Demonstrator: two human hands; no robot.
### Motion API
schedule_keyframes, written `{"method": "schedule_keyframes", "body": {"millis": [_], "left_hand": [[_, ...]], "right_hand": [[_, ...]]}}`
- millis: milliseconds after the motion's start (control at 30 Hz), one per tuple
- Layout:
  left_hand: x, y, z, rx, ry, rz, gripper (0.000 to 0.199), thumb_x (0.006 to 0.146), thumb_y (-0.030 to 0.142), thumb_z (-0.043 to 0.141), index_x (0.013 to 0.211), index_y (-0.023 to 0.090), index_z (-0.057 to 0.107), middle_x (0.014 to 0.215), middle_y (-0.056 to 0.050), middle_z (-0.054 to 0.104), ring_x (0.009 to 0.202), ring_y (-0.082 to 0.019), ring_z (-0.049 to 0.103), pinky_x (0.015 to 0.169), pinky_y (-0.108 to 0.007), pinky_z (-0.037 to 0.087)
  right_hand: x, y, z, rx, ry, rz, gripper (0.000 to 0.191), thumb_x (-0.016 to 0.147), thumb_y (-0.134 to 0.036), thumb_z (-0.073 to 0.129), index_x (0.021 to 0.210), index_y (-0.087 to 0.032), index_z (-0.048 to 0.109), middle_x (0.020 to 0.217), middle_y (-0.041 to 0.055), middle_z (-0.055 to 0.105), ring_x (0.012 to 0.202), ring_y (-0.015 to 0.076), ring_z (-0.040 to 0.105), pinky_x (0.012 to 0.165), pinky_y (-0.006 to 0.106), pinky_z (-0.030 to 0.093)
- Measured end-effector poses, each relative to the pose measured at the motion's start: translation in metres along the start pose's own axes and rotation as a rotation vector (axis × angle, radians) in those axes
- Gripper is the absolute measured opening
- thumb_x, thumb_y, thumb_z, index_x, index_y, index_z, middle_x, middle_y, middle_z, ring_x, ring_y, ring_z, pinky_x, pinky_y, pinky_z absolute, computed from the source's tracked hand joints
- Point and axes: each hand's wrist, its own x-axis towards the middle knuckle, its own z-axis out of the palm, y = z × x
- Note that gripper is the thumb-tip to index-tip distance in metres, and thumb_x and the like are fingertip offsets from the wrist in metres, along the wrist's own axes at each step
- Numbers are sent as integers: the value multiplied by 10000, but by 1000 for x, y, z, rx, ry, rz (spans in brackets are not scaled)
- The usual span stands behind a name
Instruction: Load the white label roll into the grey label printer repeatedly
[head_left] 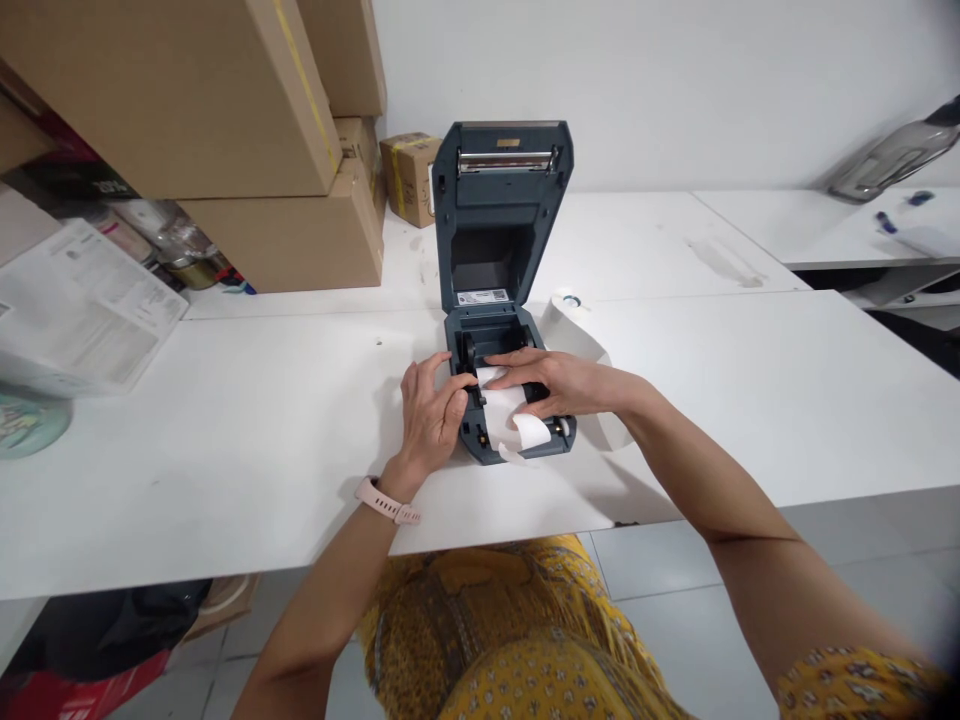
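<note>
A dark blue-grey printer [491, 215] stands on the white table with its lid raised. White paper [504, 412] lies in its lower part and curls up at the front edge. My left hand [433, 410] rests at the printer's left side, fingers apart, with fingertips touching the inner edge beside the paper. Over the paper from the right reaches my right hand [536, 380], its fingers spread and touching the paper inside the printer. Behind my right wrist, a loose strip of white paper [574, 335] trails over the table to the right of the printer.
Cardboard boxes [285, 235] are stacked at the back left, with a small box [411, 178] beside them. A white package [82, 310] lies at the far left. A clear bottle [896, 155] is at the back right. The table's front edge [450, 540] runs near my body.
</note>
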Motion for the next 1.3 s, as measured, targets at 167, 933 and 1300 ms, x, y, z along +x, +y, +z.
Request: {"method": "schedule_keyframes", "body": {"millis": [167, 933, 1300], "left_hand": [[1, -1, -1, -22, -17, 39, 579, 1095, 496, 217, 1176, 255, 738, 1505, -144, 523, 1407, -296, 466, 1211, -572, 305], [6, 1, -3, -48, -45, 58, 584, 1096, 490, 201, 1137, 273, 742, 1472, -108, 530, 1440, -280, 403, 1253, -556, 285], [5, 1, -2, -78, -33, 55, 553, 1103, 460, 222, 1153, 259, 735, 1472, -115, 523, 1433, -278, 409, 1246, -552, 291]], "right_hand": [[-1, 4, 1, -12, 4, -54, 602, 900, -551, 760, 1436, -295, 665, 1672, 110, 458, 1550, 333, 430, 1249, 532, 389], [-11, 0, 0, -245, 127, 16, 509, 842, -613, 799, 1315, -435, 735, 1663, -18, 472, 1608, 460, 263, 1296, 760, 47], [-4, -16, 21, -224, 297, 98, 386, 1081, -474, 483, 1144, -294, 818, 1579, 51, 585, 1626, 378, 261, 1291, 741, 51]]}}
